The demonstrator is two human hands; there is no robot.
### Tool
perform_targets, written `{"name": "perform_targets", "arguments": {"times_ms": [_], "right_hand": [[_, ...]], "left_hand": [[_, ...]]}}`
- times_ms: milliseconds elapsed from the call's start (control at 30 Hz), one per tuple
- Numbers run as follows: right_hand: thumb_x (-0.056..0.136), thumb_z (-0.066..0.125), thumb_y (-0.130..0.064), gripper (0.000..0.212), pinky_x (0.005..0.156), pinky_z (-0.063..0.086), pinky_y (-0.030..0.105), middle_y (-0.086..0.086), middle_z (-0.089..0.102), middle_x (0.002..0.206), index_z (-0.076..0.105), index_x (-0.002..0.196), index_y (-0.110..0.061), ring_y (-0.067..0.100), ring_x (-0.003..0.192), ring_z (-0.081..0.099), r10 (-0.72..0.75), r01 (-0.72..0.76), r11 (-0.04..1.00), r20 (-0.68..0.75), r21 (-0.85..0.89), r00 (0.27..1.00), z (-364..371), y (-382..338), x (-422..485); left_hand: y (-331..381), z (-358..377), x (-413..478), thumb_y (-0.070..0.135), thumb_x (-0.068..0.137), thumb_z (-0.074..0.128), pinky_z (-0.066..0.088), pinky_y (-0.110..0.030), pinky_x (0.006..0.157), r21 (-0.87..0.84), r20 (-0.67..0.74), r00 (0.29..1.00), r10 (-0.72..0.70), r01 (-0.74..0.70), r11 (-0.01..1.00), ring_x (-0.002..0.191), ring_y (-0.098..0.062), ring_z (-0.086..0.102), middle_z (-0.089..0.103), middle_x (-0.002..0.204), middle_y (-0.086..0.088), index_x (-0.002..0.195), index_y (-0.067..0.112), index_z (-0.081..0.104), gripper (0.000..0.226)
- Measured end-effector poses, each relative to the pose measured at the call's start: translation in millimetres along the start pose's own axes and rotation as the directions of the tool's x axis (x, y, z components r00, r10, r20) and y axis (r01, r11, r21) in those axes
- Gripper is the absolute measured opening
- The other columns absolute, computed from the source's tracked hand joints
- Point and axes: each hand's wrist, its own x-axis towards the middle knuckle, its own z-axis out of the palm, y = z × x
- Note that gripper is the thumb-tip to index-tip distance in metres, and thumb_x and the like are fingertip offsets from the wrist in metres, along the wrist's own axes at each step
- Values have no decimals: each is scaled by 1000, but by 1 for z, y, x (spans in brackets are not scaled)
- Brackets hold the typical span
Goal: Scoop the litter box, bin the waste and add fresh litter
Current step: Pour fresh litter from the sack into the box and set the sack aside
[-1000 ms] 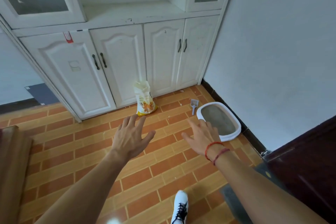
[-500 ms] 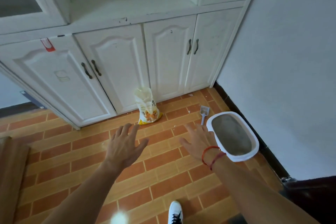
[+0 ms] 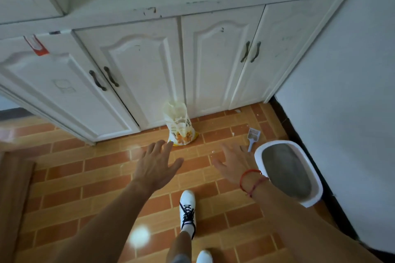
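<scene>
- Both my hands are out in front of me over the orange tile floor (image 3: 102, 168), and neither one is holding anything.
- My left hand (image 3: 155, 166) is palm down with the fingers straight and spread. The fingertips sit just short of the litter bag (image 3: 180, 128) from this angle.
- My right hand (image 3: 234, 165) is also flat, spread and empty, with a couple of red string bracelets (image 3: 251, 179) on the wrist. It hangs between the bag and the litter box (image 3: 277, 143), close to the box's near rim.
- The litter box is on the floor along the right-hand wall (image 3: 342, 92). It has a white rim and is filled with grey litter (image 3: 286, 168).
- The scoop (image 3: 252, 136) is small and bluish. It lies on the tiles just past the far end of the box, handle pointing back toward it. I can't tell if they touch.
- The litter bag is yellowish with an orange cartoon print. It stands upright against the white cabinet (image 3: 136, 74) doors with a crumpled top.
- My white shoe (image 3: 187, 209) with black laces is on the tiles between my arms.
</scene>
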Motion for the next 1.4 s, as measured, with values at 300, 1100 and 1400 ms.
{"name": "perform_targets", "arguments": {"times_ms": [300,1100,1400], "right_hand": [[92,40,-57,65,105,34,47,9,40,147,27,150,-31,31,133,35,4,-3,1000,101,-17,995,-4,-21,126],[91,42,-60,61,91,45,39,8,54,127,38,142,-27,28,117,51,-15,-19,987,204,162,979,131,-12,397],[96,40,-57,54,67,42,29,2,61,121,46,135,-20,18,92,55,7,-51,962,164,268,986,228,-15,503]], "left_hand": [[-38,13,122,77,75,8,38,-46,108,-60,84,996,-42,47,997,140,-29,38,42,152,-7,150,21,40,99],[-124,167,348,51,98,50,45,-47,101,-318,205,899,-387,435,842,127,-36,52,54,140,-20,145,9,44,63],[-170,257,450,49,101,44,45,-35,78,-425,137,866,-481,490,761,106,-31,63,65,126,-18,128,3,57,55]]}}
